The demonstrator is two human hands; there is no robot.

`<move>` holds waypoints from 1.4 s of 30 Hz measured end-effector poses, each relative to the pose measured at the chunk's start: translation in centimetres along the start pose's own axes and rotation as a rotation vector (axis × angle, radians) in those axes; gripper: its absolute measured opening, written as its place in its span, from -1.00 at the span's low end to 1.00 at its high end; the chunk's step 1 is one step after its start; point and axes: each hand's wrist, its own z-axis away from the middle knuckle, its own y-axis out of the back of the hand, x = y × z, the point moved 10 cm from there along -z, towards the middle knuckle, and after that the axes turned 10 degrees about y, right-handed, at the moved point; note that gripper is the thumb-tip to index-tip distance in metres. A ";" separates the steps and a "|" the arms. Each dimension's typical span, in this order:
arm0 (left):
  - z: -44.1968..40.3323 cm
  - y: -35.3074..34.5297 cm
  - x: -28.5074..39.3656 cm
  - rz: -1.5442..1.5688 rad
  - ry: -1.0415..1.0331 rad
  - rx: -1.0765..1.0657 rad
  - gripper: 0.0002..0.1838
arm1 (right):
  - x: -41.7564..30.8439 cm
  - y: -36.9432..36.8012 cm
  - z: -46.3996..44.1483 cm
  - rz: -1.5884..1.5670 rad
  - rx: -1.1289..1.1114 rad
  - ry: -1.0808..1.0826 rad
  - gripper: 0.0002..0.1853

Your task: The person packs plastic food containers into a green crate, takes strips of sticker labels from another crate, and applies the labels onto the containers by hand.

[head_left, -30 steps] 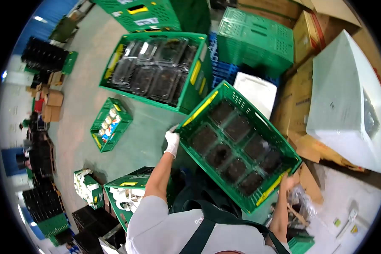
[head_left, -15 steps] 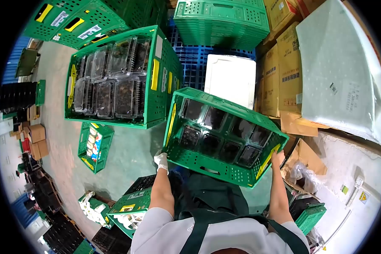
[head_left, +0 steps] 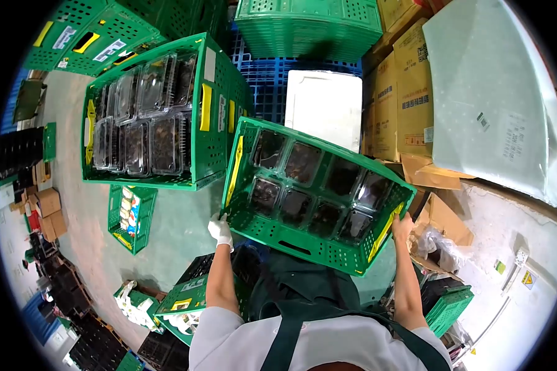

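Green crate (head_left: 325, 250): held at a slant between the left hand (head_left: 220, 229) and the right hand (head_left: 403, 227), open side up, a yellow handle at each end.
Clear boxes (head_left: 296, 206): 8 in the green crate, in 2 rows of 4, dark stuff inside; they lie between the 2 hands.
Left hand: in a white glove, fingers curled closed on the near left corner of the green crate.
Right hand: bare, closed around the right end of the green crate, beside the yellow handle (head_left: 384, 236).
Packed crate (head_left: 213, 157): ahead and left of the left hand, filled with more clear boxes of dark stuff.
Small crate (head_left: 145, 216): on the floor (head_left: 179, 216) left of the left hand, with packets inside.
White box (head_left: 323, 105): ahead of both hands, beyond the green crate, near a blue pallet (head_left: 269, 80).
Cardboard boxes (head_left: 413, 93): well ahead of the right hand, beside a large pale package (head_left: 489, 99).
Open carton (head_left: 452, 226): just right of the right hand, with crumpled clear plastic (head_left: 439, 246) in it.
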 end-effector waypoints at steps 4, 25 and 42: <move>-0.3 2.5 3.9 -0.224 -0.128 0.107 -0.73 | 2.1 -2.4 -0.3 -0.028 -0.088 -0.075 -0.70; 3.4 5.4 11.5 -0.248 -0.385 0.177 -0.76 | 10.0 -5.8 3.6 0.014 -0.125 -0.241 -0.65; 5.6 -1.8 30.4 -0.232 -0.892 0.245 -0.83 | 15.0 -2.4 8.6 -0.152 0.097 -0.406 -0.68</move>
